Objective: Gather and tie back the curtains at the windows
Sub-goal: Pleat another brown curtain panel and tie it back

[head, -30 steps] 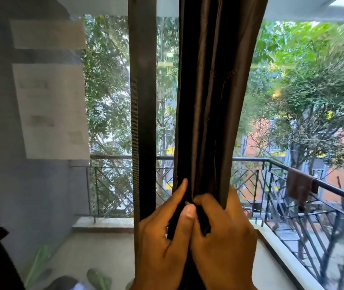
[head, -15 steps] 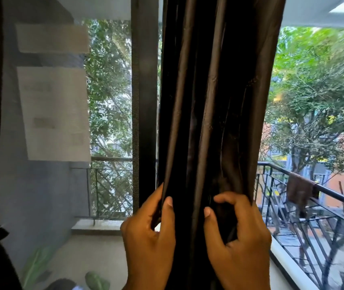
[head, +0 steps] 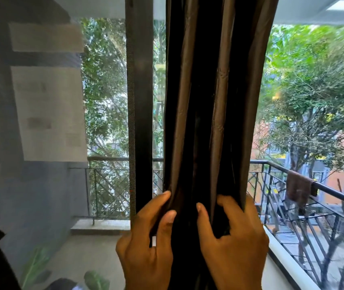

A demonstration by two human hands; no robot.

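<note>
Curtain (head: 213, 105) before balcony railing (head: 313, 185).

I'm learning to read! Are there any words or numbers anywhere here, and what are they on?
No text can be read.
Big paper on the window: grey smudges, too blurred to read.
Small paper above it: looks blank or too blurred.
Curtain, railing, brown cloth: no words.

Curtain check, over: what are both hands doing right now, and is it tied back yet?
Left hand and right hand both grip the dark curtain, bunched in folds. No tie-back in view; not tied yet. Window frame post beside it, nothing blocking.
</note>
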